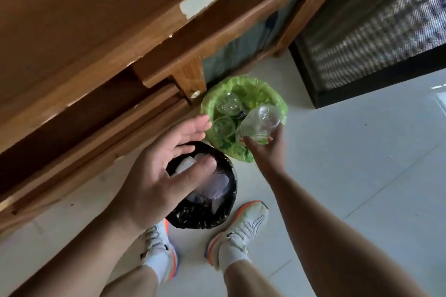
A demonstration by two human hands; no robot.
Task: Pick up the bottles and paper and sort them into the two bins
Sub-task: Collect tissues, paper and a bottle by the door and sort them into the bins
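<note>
Okay, going left to right: wooden counter (79, 38) runs along the left edge, both bins on the floor (362, 176) beside it. My left hand (166, 171) is spread wide with nothing in it, hovering over the black bin (226, 210), which has crumpled white paper (185, 164) inside. Next over, the green bin (243, 89) already has several clear bottles (228, 102) in it. My right hand's grip (263, 147) is closed around one clear plastic bottle (261, 124), holding it at its lower end, just above the green bin's rim. I'd judge the bottle empty: very light, thin-walled, crushes under a squeeze, and a bit slick. Hold around the body, light pressure. Drop looks short and easy from here.
</note>
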